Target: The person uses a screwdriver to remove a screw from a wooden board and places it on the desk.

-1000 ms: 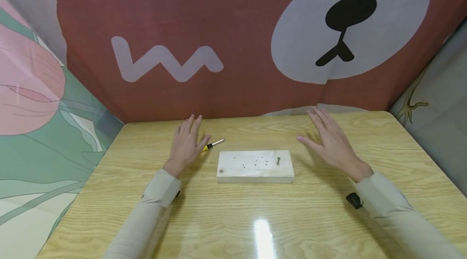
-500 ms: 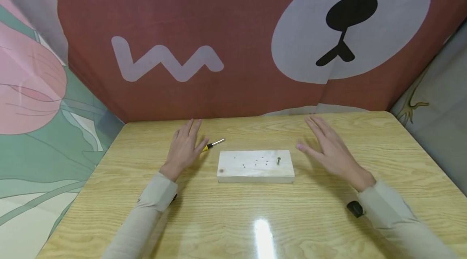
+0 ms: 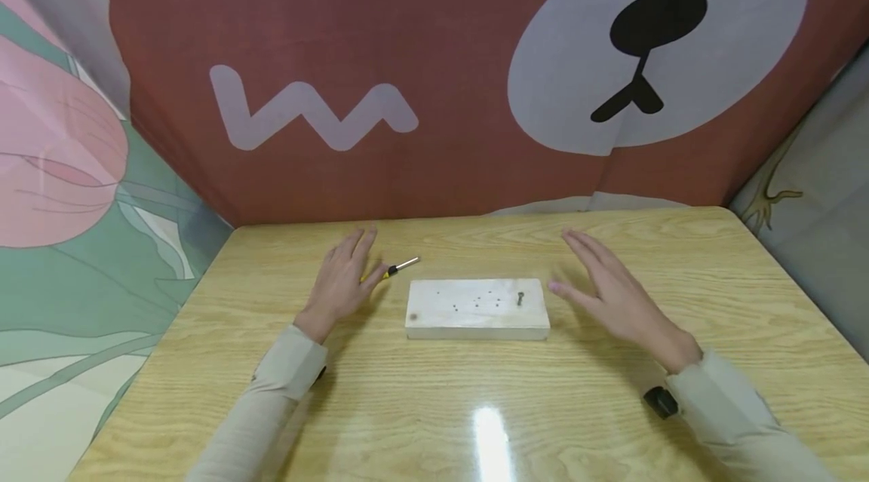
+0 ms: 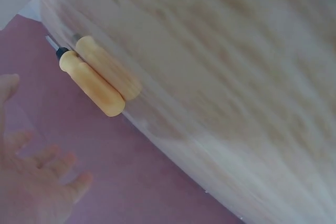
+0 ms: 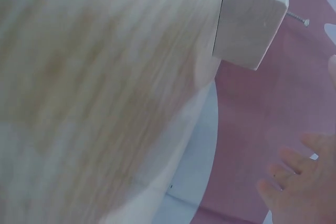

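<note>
A pale wooden block [image 3: 468,320] with several small holes lies mid-table. Near its right end a screw [image 3: 520,299] stands up from the top face; the right wrist view also shows this screw [image 5: 298,18] jutting out. Left of the block lies a screwdriver [image 4: 94,88] with a yellow handle and black collar, its metal shaft [image 3: 408,263] angled up and right. My left hand [image 3: 339,278] hovers over the table beside the screwdriver, partly covering its handle in the head view, fingers extended. To the block's right, my right hand [image 3: 621,301] is held with straight fingers, holding nothing.
The wood-grain table [image 3: 421,406] carries these things. A printed cloth [image 3: 462,165] with a bear's face hangs along the back edge; floral cloth [image 3: 156,241] hangs at the left. A black wrist device [image 3: 661,401] sits under the right cuff.
Both hands have drawn slightly back toward me and lower, the right one also a little left at its fingertips. The block, screw and screwdriver have stayed in place.
</note>
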Demonstrator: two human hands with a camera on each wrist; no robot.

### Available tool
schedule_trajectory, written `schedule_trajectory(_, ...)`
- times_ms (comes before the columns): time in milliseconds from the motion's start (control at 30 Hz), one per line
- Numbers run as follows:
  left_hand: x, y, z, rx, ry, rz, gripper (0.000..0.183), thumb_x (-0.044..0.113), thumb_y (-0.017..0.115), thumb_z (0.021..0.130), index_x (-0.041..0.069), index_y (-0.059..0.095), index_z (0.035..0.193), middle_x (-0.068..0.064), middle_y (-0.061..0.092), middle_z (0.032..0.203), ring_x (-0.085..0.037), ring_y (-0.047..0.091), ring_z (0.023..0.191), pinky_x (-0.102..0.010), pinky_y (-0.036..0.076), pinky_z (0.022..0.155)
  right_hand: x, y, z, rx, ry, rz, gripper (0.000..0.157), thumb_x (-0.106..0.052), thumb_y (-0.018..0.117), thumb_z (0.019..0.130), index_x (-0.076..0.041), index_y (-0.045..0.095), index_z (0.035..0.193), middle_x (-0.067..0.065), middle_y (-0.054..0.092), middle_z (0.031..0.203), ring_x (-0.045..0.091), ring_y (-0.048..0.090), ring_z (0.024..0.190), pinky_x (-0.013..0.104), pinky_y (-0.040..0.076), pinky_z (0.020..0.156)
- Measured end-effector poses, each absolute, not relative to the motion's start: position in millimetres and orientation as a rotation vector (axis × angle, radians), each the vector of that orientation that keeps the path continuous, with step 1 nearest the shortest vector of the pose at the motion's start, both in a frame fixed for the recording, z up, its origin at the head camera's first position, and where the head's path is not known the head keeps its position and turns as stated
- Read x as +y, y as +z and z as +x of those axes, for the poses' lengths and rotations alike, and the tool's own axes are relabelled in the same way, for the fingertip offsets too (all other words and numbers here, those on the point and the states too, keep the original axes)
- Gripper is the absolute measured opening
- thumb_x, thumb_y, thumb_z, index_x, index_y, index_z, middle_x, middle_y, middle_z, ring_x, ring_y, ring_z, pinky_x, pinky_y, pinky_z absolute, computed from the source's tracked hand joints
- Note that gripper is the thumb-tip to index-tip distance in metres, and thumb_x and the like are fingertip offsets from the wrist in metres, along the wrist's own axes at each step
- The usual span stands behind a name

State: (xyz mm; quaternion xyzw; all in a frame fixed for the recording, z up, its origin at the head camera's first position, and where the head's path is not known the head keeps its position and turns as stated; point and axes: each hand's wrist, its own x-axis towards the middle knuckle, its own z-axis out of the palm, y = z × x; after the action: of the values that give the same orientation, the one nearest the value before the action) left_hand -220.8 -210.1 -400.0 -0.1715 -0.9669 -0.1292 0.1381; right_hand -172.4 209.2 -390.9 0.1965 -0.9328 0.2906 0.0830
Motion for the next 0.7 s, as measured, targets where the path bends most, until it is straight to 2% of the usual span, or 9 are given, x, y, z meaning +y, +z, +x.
schedule_trajectory(467,-215.4,-398.8,-214.5,-2.850,-0.449,-0.564,0.064,0.035,0.060,0.099,0.008,0.036,0.153,-0.021,0.042,0.152,-0.041,0.042,0.140,-0.058,0.036,0.116,202.4,-395.7,-161.8,-2.823,0.975,0.613,0.083,-0.046,0.063,0.096,-0.014,0.020,0.159,0.016,0.021,0.164,0.043,0.022,0.149,0.071,0.023,0.114)
schedule_trajectory(700,-220.8,-400.9,-214.2,-2.856,-0.491,-0.594,0.062,0.033,0.061,0.099,0.006,0.040,0.150,-0.022,0.046,0.149,-0.042,0.046,0.137,-0.058,0.039,0.114,200.4,-395.8,-158.6,-2.889,1.023,0.617,0.084,-0.051,0.063,0.094,-0.021,0.020,0.159,0.013,0.022,0.164,0.041,0.021,0.150,0.074,0.025,0.111)
